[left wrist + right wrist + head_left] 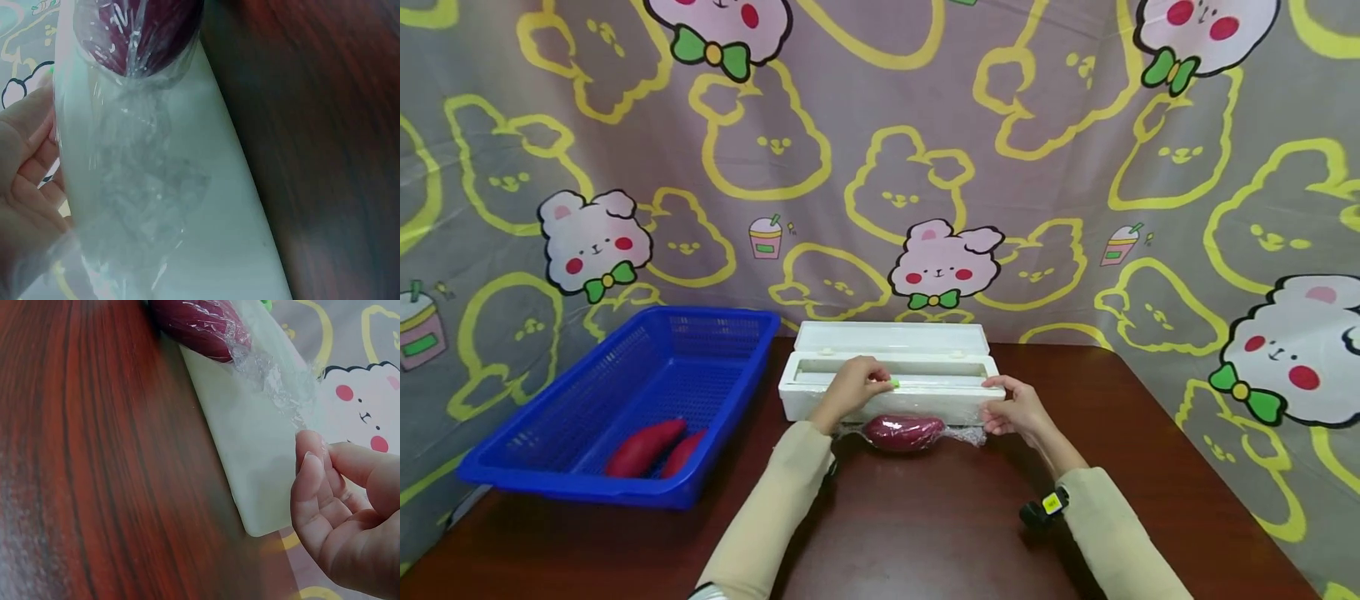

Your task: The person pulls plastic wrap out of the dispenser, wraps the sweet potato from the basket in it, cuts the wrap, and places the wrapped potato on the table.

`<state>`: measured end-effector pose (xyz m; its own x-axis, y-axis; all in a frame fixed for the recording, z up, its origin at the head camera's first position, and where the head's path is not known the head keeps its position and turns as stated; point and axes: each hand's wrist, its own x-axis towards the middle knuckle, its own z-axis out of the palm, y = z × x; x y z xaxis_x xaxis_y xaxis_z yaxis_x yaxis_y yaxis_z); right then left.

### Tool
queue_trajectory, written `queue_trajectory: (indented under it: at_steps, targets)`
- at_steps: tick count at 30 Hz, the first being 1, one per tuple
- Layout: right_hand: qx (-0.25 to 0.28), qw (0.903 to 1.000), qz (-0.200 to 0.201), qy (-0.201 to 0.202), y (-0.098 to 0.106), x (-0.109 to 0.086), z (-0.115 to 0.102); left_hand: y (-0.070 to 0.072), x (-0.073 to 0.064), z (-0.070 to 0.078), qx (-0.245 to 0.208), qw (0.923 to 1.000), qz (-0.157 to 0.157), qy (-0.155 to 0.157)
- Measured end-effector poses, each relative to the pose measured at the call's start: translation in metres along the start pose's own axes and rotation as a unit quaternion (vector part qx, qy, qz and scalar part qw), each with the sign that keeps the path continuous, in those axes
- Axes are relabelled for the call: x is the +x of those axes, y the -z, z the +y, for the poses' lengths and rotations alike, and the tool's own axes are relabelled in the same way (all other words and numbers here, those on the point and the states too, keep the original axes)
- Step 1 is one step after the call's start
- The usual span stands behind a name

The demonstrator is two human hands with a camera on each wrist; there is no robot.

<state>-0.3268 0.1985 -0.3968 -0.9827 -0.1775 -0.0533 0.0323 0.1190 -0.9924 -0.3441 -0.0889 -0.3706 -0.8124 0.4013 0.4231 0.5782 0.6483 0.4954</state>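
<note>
A purple-red sweet potato (904,433) wrapped in clear cling film hangs at the front side of a white cling film box (820,400), whose lid (891,338) stands raised behind. My left hand (853,387) reaches over the box's front edge, thumb and index finger pinching a small green slider (894,383). At the box's right end, my right hand (1015,408) pinches the film's edge between thumb and fingers. In the right wrist view, crumpled cling film (278,384) runs from the sweet potato (197,328) to those fingertips. A film roll (925,381) lies inside the box.
A blue plastic basket (587,490) stands on the left of the brown wooden table (910,533), with two red sweet potatoes (643,448) in it. Directly behind the box hangs a patterned cloth (865,108).
</note>
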Motion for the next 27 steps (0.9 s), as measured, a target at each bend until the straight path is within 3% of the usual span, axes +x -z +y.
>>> queue_trajectory:
  at_steps: [8, 16, 21, 27]
  targets:
    - [0.004, 1.0000, -0.001, -0.005, -0.002, -0.001, 0.000, 0.004, -0.004, -0.004, 0.020, 0.9996, 0.000, -0.019]
    - [-0.004, 1.0000, -0.003, -0.002, -0.003, 0.000, -0.002, 0.007, -0.007, -0.010, -0.040, 0.9986, -0.001, -0.035]
    - [-0.007, 0.9999, -0.007, 0.001, -0.006, 0.002, -0.002, 0.012, -0.011, -0.014, -0.050, 0.9982, -0.002, -0.033]
    - [-0.012, 0.9999, -0.008, -0.002, 0.008, -0.004, -0.003, 0.030, -0.024, -0.030, -0.022, 0.9988, 0.039, -0.021]
